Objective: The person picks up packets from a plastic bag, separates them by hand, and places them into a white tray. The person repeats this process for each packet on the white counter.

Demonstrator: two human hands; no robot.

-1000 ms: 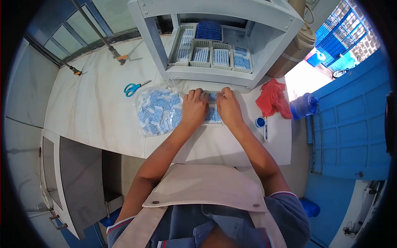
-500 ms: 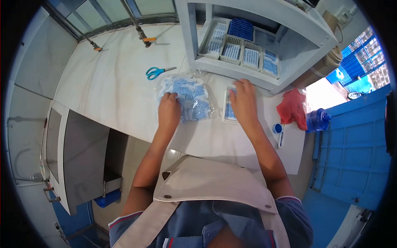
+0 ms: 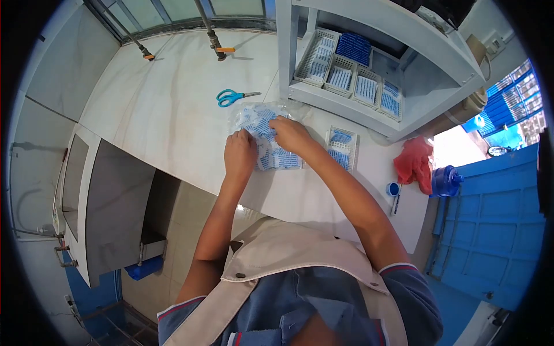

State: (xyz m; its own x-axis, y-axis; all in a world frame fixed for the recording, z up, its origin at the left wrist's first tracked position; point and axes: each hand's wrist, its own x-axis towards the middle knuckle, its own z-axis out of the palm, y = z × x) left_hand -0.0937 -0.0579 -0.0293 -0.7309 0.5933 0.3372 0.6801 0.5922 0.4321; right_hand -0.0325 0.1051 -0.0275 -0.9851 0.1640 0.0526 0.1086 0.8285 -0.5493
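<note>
A clear plastic bag (image 3: pixel 279 161) filled with small white packets printed in blue lies on the counter in front of me. My left hand (image 3: pixel 240 154) rests at the bag's left side, fingers bent and pressed together against the packets. From the right, my right hand (image 3: pixel 291 136) reaches over the bag with its fingers curled in among the packets. What the fingertips of either hand grip is hidden. Just right of the bag stands a small white plastic basket (image 3: pixel 354 151) with similar packets in two groups; neither hand touches it.
Teal-handled scissors (image 3: pixel 231 98) lie behind the bag. A grey shelf (image 3: pixel 340 98) at the back holds several baskets of packets. Rightward are a red cloth (image 3: pixel 413 164), a small blue-topped container (image 3: pixel 393 189), a marker (image 3: pixel 395 205) and a blue water jug (image 3: pixel 445 180).
My right hand has moved left from the small basket to the bag, uncovering the packets in the basket. My left hand stays at the bag. The view has shifted slightly.
</note>
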